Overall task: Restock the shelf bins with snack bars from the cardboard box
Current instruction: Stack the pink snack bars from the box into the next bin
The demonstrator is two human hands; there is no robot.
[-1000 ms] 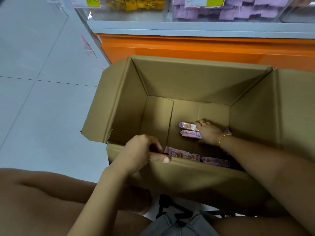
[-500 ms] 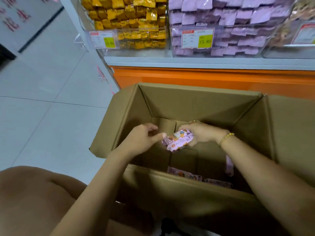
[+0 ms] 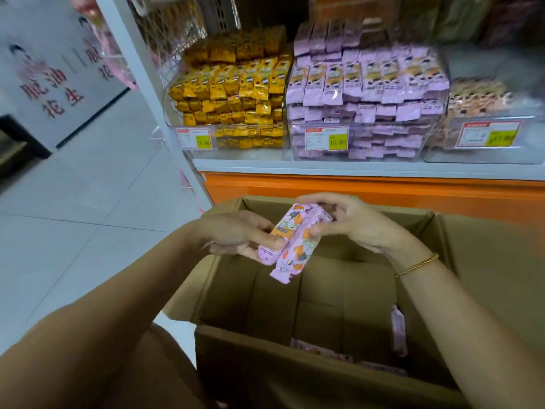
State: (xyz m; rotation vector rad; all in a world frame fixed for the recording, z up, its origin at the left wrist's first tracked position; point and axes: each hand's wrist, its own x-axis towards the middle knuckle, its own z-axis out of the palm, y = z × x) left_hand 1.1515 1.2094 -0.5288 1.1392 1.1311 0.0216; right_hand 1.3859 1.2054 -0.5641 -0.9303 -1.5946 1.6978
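Two pink snack bars (image 3: 293,246) lie side by side above the open cardboard box (image 3: 477,278). My left hand (image 3: 236,234) grips their lower left end from below. My right hand (image 3: 351,219) pinches their upper end, thumb on the front. A few more pink bars (image 3: 398,329) lie at the bottom of the box, by its right wall and near edge. On the shelf behind, a clear bin holds purple bars (image 3: 365,93) stacked high.
A bin of yellow snack packs (image 3: 233,87) stands left of the purple one, and a third bin (image 3: 486,113) stands to the right. The shelf has an orange base (image 3: 354,190). Grey tiled floor (image 3: 88,208) lies to the left.
Both hands have lifted the two bars out of the box, up to its rim. The view has tilted up, so the shelf bins now show in full.
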